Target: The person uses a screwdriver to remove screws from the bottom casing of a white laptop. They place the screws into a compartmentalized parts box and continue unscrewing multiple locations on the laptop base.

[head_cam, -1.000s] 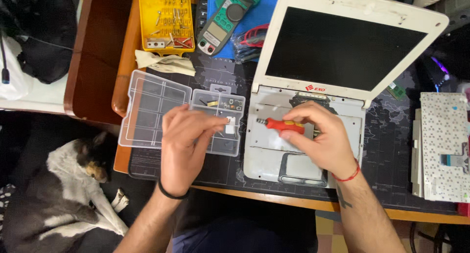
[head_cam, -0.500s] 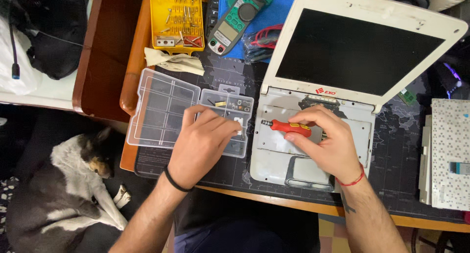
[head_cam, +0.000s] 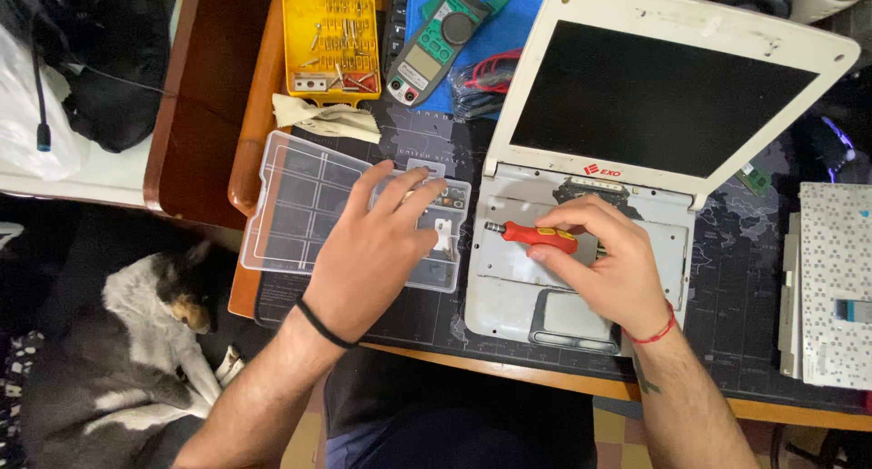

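Since the earlier frame the left hand [head_cam: 377, 251] had shifted a little further over the clear plastic compartment box [head_cam: 300, 201], its fingers now reaching toward the far right-hand cells, while the right hand [head_cam: 604, 265] remained over the laptop base.

The left hand lay palm down with fingers loosely spread across the box's open tray; whether the fingertips pinched any small part could not be determined, as the hand hid the cells beneath it. The right hand was closed around a red-handled screwdriver [head_cam: 536, 236], thumb and fingers pressed on the handle. The tool's long axis ran roughly left to right, its dark end pointing left toward the box and the left hand, just above the exposed grey chassis of the white opened laptop [head_cam: 581, 306], whose keyboard was removed.

The box sat just beside the laptop's left edge, so the left hand was the nearer to it. A yellow bit case [head_cam: 331, 38], a green clamp meter [head_cam: 445, 38] and a detached white keyboard [head_cam: 831, 283] lay apart on the dark desk mat [head_cam: 727, 296]. A dog [head_cam: 127, 360] lay on the floor below.
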